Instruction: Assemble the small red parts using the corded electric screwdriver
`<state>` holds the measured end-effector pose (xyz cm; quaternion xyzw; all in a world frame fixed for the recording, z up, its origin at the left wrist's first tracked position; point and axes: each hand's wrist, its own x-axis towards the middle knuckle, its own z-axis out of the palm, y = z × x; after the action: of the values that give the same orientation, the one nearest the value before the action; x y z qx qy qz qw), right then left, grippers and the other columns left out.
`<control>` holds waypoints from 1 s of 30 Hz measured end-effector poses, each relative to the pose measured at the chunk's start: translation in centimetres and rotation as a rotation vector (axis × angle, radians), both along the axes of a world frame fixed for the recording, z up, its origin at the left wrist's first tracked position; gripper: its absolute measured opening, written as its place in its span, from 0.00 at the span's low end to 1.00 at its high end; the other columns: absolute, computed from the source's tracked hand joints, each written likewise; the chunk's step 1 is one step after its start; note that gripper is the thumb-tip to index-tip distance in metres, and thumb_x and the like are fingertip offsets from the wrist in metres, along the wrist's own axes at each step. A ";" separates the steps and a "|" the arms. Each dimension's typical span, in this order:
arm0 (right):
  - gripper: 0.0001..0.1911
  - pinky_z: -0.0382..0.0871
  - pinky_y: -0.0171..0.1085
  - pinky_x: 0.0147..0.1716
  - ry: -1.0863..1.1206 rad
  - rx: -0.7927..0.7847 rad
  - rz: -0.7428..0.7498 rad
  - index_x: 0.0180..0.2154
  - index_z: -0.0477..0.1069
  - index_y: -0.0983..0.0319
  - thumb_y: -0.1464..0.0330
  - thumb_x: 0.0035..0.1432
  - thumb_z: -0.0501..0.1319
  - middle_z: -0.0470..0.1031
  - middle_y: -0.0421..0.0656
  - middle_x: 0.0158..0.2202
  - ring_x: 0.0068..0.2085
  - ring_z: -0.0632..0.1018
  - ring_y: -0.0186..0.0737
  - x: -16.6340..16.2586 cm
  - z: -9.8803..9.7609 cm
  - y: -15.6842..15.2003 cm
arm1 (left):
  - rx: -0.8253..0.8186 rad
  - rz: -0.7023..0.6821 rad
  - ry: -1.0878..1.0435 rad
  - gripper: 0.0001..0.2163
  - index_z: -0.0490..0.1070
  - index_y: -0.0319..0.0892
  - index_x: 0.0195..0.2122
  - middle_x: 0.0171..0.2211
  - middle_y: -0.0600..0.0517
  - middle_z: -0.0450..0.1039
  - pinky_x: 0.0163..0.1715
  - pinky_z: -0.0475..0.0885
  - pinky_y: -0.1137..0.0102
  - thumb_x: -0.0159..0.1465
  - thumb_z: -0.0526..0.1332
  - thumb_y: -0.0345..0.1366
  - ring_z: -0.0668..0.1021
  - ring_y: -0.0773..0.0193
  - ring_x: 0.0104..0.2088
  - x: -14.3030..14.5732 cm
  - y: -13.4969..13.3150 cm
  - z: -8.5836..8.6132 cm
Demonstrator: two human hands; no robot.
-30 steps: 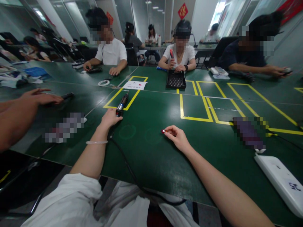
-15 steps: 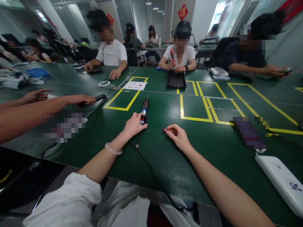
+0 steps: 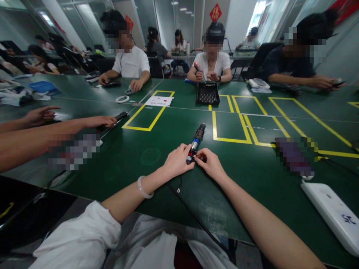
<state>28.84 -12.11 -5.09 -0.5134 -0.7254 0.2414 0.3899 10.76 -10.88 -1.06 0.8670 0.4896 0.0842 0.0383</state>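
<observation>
My left hand (image 3: pixel 178 160) is closed around the rear end of an electric screwdriver (image 3: pixel 197 138), whose dark body lies opened, with a silver and blue motor section showing. Its tip points away from me, slightly to the right. Pinched in the fingers of my right hand (image 3: pixel 211 163) is a small red part (image 3: pixel 195 156), held against the screwdriver's rear; the fingers hide most of it. A black cord (image 3: pixel 193 215) runs from beneath my left hand toward the table's near edge, and a small ring terminal (image 3: pixel 178 190) lies beside it.
On the green table (image 3: pixel 134 157) are yellow tape outlines (image 3: pixel 232 141), a paper sheet (image 3: pixel 159 101) and a black tray (image 3: pixel 208 98). A white power bank (image 3: pixel 331 216) and a phone (image 3: pixel 294 157) lie right. A neighbour's arm (image 3: pixel 70 125) reaches in from the left. Other people sit opposite.
My left hand has brought the screwdriver right and nearer to me, its tip tilting further right. The small red part in my right hand now meets the screwdriver's rear.
</observation>
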 end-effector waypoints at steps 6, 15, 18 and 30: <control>0.05 0.65 0.35 0.32 0.070 -0.009 0.040 0.37 0.69 0.59 0.69 0.56 0.62 0.70 0.39 0.30 0.30 0.71 0.36 0.1 -0.2 0.1 | -0.005 -0.001 -0.012 0.31 0.54 0.46 0.63 0.52 0.44 0.64 0.41 0.72 0.62 0.60 0.58 0.47 0.74 0.52 0.47 0.0 -0.1 0.0; 0.05 0.67 0.35 0.32 0.208 -0.060 0.021 0.35 0.69 0.60 0.65 0.59 0.59 0.75 0.40 0.29 0.30 0.74 0.37 0.0 0.8 -0.4 | 0.045 0.007 0.001 0.29 0.54 0.45 0.62 0.51 0.43 0.64 0.42 0.71 0.63 0.62 0.56 0.50 0.72 0.52 0.50 0.7 -0.3 0.3; 0.06 0.67 0.35 0.32 0.233 -0.068 0.004 0.34 0.70 0.60 0.64 0.60 0.58 0.75 0.40 0.29 0.29 0.74 0.37 0.1 1.1 -0.5 | 0.052 0.044 0.013 0.28 0.54 0.47 0.63 0.50 0.43 0.64 0.39 0.71 0.64 0.64 0.53 0.52 0.72 0.53 0.47 1.1 -0.1 0.3; 0.07 0.67 0.34 0.32 0.247 -0.076 0.064 0.37 0.71 0.60 0.65 0.61 0.57 0.74 0.40 0.30 0.31 0.73 0.36 0.3 0.7 -0.4 | 0.022 0.091 0.072 0.30 0.51 0.52 0.65 0.52 0.44 0.62 0.40 0.70 0.64 0.63 0.55 0.52 0.70 0.52 0.49 -0.9 1.8 0.6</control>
<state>29.11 -12.52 -4.34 -0.4708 -0.6782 0.3425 0.4484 9.90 -9.10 -0.44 0.8467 0.5286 0.0601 0.0074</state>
